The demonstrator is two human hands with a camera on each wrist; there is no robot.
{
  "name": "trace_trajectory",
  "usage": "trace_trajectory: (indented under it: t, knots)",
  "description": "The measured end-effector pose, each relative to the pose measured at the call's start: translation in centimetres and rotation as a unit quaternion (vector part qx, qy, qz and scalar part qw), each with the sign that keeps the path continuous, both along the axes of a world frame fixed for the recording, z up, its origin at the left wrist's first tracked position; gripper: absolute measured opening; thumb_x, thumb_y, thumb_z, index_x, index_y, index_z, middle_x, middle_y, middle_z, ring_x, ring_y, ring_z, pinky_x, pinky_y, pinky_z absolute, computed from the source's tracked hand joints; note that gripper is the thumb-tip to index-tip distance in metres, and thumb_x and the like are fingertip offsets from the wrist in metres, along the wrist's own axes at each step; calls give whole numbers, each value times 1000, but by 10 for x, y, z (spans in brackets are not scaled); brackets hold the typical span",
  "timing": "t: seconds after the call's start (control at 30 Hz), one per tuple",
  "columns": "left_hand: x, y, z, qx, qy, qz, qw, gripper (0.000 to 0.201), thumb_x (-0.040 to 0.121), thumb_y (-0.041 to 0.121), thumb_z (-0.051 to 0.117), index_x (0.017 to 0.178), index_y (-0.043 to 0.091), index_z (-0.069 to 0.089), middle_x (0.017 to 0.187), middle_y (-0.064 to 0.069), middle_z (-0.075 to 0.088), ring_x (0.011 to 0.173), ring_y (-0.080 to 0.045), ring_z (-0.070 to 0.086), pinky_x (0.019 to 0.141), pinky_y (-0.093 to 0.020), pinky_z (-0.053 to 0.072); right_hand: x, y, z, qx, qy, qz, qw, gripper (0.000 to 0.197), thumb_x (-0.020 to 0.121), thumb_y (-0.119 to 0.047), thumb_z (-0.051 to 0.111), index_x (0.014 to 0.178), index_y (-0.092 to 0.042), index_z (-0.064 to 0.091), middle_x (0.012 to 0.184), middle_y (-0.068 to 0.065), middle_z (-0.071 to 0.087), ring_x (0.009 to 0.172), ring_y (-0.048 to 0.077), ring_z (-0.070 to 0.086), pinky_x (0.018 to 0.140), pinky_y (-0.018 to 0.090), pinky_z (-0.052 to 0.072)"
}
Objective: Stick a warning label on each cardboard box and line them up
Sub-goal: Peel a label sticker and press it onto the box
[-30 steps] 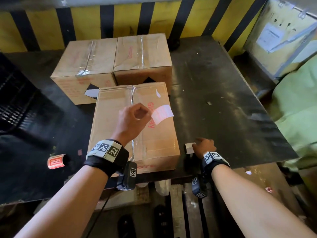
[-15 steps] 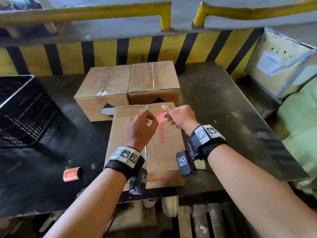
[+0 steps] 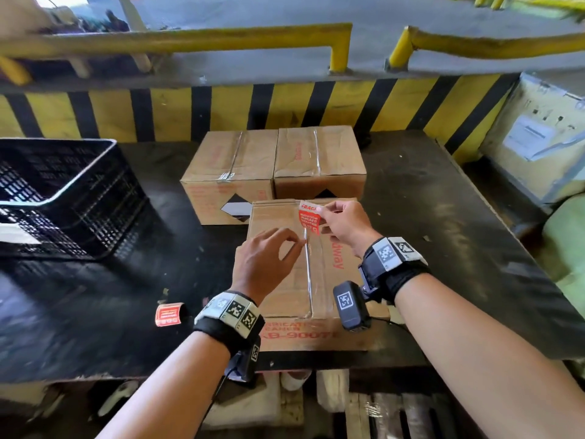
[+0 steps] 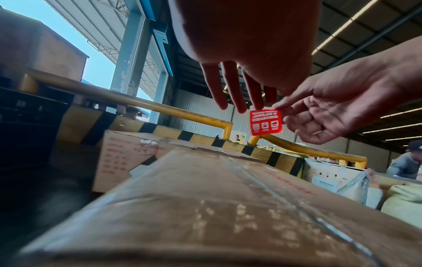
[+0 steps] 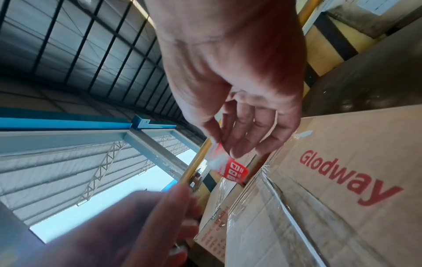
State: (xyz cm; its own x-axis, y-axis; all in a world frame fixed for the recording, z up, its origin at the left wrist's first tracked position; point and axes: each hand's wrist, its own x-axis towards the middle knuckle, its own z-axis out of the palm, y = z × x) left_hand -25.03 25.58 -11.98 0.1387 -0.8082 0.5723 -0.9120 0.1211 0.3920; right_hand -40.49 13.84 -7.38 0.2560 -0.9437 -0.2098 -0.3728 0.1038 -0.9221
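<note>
Item logged: my right hand [image 3: 343,224] pinches one red warning label [image 3: 309,218] above the near cardboard box [image 3: 285,280]; my left hand [image 3: 262,261] hovers loose-fingered, holding nothing.

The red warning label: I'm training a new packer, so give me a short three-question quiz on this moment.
1. True or false: the red warning label is already stuck flat on the near brown cardboard box.
2. Which hand pinches it: A left hand, B right hand?
3. Fill in: the small red label roll lies on the dark metal table, to the near box's ____.

Key: 1 false; 2 B; 3 left.
</note>
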Motion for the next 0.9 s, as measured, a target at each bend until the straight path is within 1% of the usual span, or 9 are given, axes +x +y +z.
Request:
trace_trajectory:
  t: [0.07, 0.13, 0.2, 0.3, 0.43, 0.5, 0.63, 0.7, 0.9]
  knots:
    - [16, 9, -4, 38, 76, 52, 995, 21, 95, 49, 69, 101, 29, 73, 96, 16, 76, 79, -3, 70, 68, -25, 56, 2, 2, -1, 10, -22, 36, 999, 26, 99, -36, 67, 111, -13, 69, 106, 4, 78, 93, 19, 77, 80, 33, 60]
    - [32, 12, -5, 91, 208, 68, 971, 24, 95, 45, 70, 109, 26, 73, 98, 13, 76, 83, -1, 71, 73, -27, 61, 2, 6, -2, 26, -51, 83, 995, 27, 100, -34, 67, 114, -12, 68, 107, 5, 78, 97, 22, 76, 89, 40, 59]
    - [43, 15, 1, 152, 342, 33, 927, 26, 97, 39, 70, 118, 22, 73, 101, 5, 78, 88, -9, 75, 73, -31, 65, 3, 11, -1, 28, -64, 121, 990, 28, 100, -33, 67, 117, -11, 68, 107, 5, 79, 100, 25, 76, 91, 42, 59]
    - [51, 21, 10, 178, 427, -12, 887, 20, 97, 29, 73, 113, 19, 77, 98, -3, 79, 93, -18, 76, 74, -35, 66, 7, 18, -2, 27, -66, 146, 987, 31, 100, -33, 67, 118, -8, 67, 109, 8, 78, 100, 26, 76, 91, 41, 59]
    - [55, 30, 14, 196, 474, -36, 858, 14, 94, 20, 76, 105, 12, 79, 96, -10, 79, 85, -15, 74, 79, -35, 65, 13, 25, -6, 29, -73, 154, 985, 20, 99, -32, 68, 108, -14, 68, 106, 9, 79, 83, 17, 73, 84, 38, 57]
    - [55, 35, 12, 203, 483, -38, 851, 13, 94, 19, 77, 104, 11, 78, 96, -12, 79, 84, -14, 73, 79, -36, 65, 17, 29, -9, 30, -65, 158, 985, 17, 100, -31, 67, 106, -16, 68, 104, 8, 79, 83, 17, 72, 83, 38, 56]
    - [60, 43, 5, 227, 492, -32, 840, 25, 92, 19, 79, 115, 15, 71, 104, -5, 79, 92, -18, 75, 80, -40, 65, 24, 40, -14, 50, -50, 178, 982, 18, 101, -29, 66, 109, -13, 68, 100, 6, 77, 83, 17, 69, 81, 35, 54]
    - [62, 46, 2, 242, 490, -37, 837, 28, 92, 19, 78, 120, 16, 71, 107, -4, 79, 94, -19, 75, 82, -42, 65, 27, 46, -15, 57, -50, 190, 979, 18, 101, -28, 66, 109, -12, 67, 98, 5, 76, 80, 15, 69, 77, 32, 54]
    - [66, 57, -4, 257, 475, -18, 841, 16, 95, 19, 75, 110, 13, 76, 95, -6, 78, 85, -14, 73, 80, -37, 66, 32, 55, -26, 21, 5, 178, 984, 24, 97, -31, 72, 109, -10, 72, 95, 2, 79, 80, 13, 72, 77, 32, 56]
